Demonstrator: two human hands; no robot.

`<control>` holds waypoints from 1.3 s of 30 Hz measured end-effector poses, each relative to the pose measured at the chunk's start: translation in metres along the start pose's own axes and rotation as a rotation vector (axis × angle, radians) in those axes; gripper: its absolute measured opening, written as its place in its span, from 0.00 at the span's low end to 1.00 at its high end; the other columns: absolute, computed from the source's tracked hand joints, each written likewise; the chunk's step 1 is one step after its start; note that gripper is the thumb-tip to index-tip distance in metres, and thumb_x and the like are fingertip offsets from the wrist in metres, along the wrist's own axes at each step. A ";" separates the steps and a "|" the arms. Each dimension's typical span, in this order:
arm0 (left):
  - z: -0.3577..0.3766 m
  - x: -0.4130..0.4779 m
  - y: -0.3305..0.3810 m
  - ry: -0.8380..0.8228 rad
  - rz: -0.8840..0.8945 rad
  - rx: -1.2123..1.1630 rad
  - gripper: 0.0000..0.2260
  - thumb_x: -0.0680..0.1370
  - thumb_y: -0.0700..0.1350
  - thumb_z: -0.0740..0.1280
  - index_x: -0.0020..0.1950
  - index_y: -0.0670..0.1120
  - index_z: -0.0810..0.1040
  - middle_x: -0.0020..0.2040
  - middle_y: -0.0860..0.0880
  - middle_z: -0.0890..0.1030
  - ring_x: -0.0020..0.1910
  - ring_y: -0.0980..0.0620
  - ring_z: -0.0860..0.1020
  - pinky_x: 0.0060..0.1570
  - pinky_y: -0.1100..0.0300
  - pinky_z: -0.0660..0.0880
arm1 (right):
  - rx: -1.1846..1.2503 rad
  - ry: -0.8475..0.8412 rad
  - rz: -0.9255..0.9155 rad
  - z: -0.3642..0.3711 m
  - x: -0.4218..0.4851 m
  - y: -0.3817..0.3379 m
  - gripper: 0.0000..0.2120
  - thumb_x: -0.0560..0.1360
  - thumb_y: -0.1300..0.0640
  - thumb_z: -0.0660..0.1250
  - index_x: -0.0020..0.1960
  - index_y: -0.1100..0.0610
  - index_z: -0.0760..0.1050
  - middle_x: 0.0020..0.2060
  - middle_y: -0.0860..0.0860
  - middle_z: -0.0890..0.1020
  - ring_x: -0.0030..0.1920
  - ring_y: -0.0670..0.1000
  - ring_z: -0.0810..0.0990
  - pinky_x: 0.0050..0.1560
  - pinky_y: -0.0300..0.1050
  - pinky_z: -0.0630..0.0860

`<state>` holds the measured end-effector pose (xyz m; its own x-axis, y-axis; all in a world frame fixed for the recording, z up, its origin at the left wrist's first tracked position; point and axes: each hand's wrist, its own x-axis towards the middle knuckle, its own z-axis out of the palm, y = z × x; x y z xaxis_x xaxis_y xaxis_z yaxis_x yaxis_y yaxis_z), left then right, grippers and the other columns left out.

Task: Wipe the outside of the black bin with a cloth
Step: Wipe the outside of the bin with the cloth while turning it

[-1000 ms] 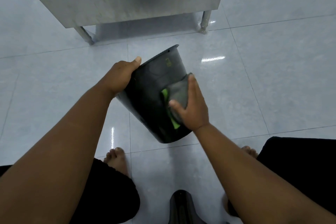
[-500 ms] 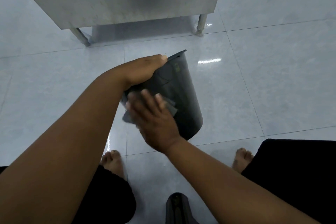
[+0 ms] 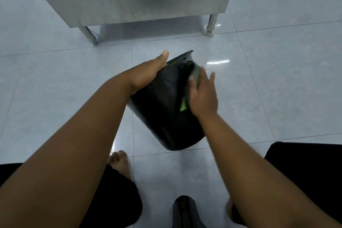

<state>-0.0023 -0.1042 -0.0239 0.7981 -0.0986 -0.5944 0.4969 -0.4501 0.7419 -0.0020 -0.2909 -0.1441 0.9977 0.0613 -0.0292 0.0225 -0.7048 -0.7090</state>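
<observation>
Right hand point(image 3: 202, 96) has swept rightward, pressing the cloth point(image 3: 195, 72) flat-fingered near the black bin's point(image 3: 162, 116) rim. Left hand point(image 3: 148, 74) grips that rim; the base lies nearer the person.

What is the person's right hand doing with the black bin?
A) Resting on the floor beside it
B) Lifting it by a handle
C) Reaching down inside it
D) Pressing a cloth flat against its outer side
D: the right hand lies with straight fingers on the cloth, pressing it to the outer wall of the black bin, whose rim the left hand grips.
</observation>
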 end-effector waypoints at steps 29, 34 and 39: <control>-0.013 0.003 -0.008 0.147 0.260 0.223 0.24 0.68 0.54 0.60 0.41 0.31 0.75 0.40 0.33 0.72 0.40 0.49 0.69 0.45 0.44 0.67 | 0.089 0.122 -0.238 0.011 -0.024 -0.033 0.40 0.79 0.38 0.58 0.83 0.59 0.52 0.83 0.58 0.50 0.83 0.57 0.50 0.82 0.57 0.51; -0.019 0.009 0.001 0.054 0.091 0.195 0.32 0.73 0.73 0.53 0.48 0.50 0.84 0.49 0.52 0.85 0.52 0.52 0.81 0.60 0.50 0.71 | -0.461 -0.001 -0.768 0.055 -0.076 -0.042 0.38 0.80 0.41 0.65 0.83 0.56 0.56 0.83 0.58 0.51 0.82 0.63 0.48 0.81 0.61 0.43; -0.010 0.014 -0.004 0.223 0.179 0.327 0.36 0.79 0.70 0.45 0.48 0.41 0.80 0.47 0.47 0.81 0.47 0.48 0.77 0.51 0.53 0.71 | -0.457 0.041 -0.901 0.047 -0.062 -0.032 0.38 0.79 0.40 0.65 0.81 0.56 0.59 0.82 0.53 0.58 0.82 0.57 0.52 0.81 0.59 0.43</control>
<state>0.0099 -0.0953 -0.0320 0.9337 -0.0227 -0.3573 0.2388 -0.7042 0.6687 -0.0671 -0.2388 -0.1523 0.5985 0.6858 0.4141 0.7822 -0.6118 -0.1173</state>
